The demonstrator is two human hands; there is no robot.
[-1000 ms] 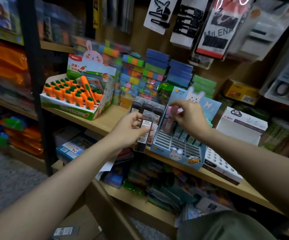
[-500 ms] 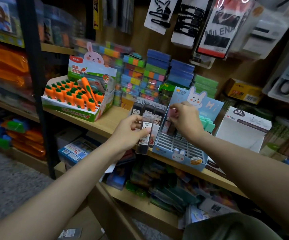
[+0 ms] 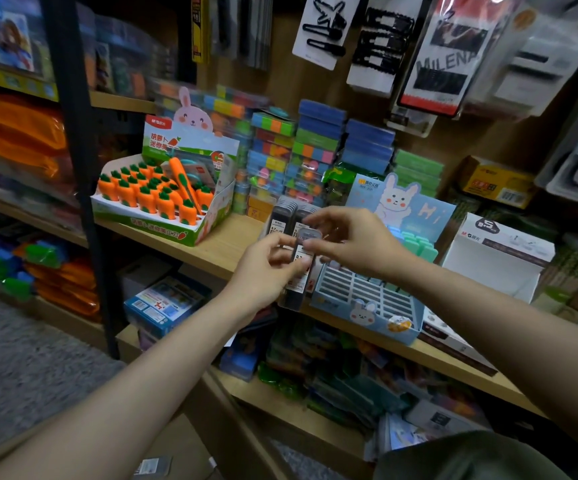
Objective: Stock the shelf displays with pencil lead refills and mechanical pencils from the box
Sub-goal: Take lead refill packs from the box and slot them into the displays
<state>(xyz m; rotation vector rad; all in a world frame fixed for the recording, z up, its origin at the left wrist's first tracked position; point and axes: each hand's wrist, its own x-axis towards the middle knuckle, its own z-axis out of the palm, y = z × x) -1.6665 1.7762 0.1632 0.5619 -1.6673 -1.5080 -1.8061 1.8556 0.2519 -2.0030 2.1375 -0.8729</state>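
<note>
Between both sets of fingertips, w/ left hand (image 3: 263, 271) fingers curled round its lower half & right hand (image 3: 353, 244) pinching its top end, sits a dark lead refill case (image 3: 302, 258), upright, just beside blue display tray (image 3: 367, 303) on shelf (image 3: 221, 247).

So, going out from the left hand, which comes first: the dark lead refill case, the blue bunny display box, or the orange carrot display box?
1. Dark lead refill case: held in the left hand fingers.
2. Blue bunny display box: just right of it on the shelf.
3. Orange carrot display box: farthest, up and left.
</note>
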